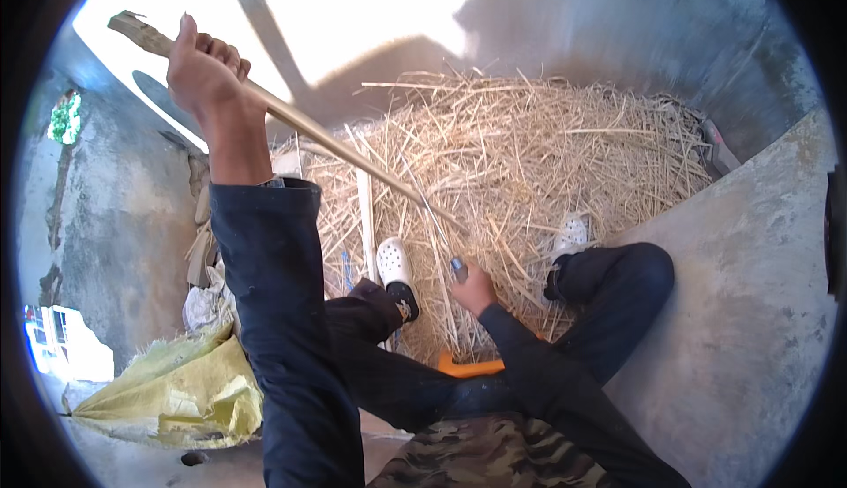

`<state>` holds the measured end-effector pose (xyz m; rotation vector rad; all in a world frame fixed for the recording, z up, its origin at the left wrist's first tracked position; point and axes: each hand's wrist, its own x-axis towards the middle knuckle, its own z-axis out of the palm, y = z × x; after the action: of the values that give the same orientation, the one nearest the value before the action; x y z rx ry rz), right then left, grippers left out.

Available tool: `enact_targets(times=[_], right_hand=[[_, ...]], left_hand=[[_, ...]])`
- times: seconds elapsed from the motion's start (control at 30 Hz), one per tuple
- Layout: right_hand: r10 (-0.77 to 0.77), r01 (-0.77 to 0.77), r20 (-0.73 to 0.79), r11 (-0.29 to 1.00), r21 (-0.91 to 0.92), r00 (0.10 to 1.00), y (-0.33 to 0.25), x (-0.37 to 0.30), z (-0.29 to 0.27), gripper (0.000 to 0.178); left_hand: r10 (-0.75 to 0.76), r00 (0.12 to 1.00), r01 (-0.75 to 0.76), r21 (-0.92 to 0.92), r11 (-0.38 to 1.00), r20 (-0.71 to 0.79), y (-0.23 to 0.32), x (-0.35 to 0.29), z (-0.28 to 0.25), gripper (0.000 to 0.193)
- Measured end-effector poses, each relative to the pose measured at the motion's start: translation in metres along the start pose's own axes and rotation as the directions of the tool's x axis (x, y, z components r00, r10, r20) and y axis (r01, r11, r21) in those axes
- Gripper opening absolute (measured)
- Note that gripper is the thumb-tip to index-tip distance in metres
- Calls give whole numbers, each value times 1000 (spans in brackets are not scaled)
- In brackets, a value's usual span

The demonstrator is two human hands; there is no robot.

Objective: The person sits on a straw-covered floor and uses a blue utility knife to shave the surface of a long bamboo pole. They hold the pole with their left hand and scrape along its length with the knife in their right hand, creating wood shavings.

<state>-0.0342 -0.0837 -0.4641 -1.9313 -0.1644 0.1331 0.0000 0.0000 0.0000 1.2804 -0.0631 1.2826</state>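
My left hand (207,69) is raised at the upper left, its fingers wrapped round a long pale wooden stick (340,148). The stick slants down to the right from a rough, split upper end, and its lower end lies over the straw. Lower in the middle, my right hand (476,289) is closed on the grey handle of a long, thin-bladed knife (435,214). Its narrow blade points up and to the left and crosses the stick near the lower end. Whether the blade touches the wood, I cannot tell.
A thick heap of straw (565,144) covers the floor around my white clogs (393,263). An orange seat edge (472,368) shows between my legs. At the left lies a yellow woven sack (176,386). Concrete walls (750,267) stand close at the right and behind the straw.
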Motion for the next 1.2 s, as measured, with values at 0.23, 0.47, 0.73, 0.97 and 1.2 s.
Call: enact_targets(times=[0.23,0.47,0.73,0.97,1.2], right_hand=[[446,-591,399,693,412,801,-24,-142,-91,13],[81,-95,116,989,116,990,-62,-140,-106,13],[246,-247,19,964,97,969,62,-142,-50,49],[319,-320,104,947,-10,942,21,-140,-61,33],[461,-663,502,653,367,732,-40,-123,-89,30]], left_hand=[[-233,972,232,33,972,33,-25,-67,-14,46],[-193,980,197,83,977,-54,-43,-55,-13,36],[-224,972,229,70,971,-72,-44,-69,6,33],[-210,978,209,82,974,-8,-54,-42,-30,44],[-159,975,179,124,976,-156,-59,-41,-36,36]])
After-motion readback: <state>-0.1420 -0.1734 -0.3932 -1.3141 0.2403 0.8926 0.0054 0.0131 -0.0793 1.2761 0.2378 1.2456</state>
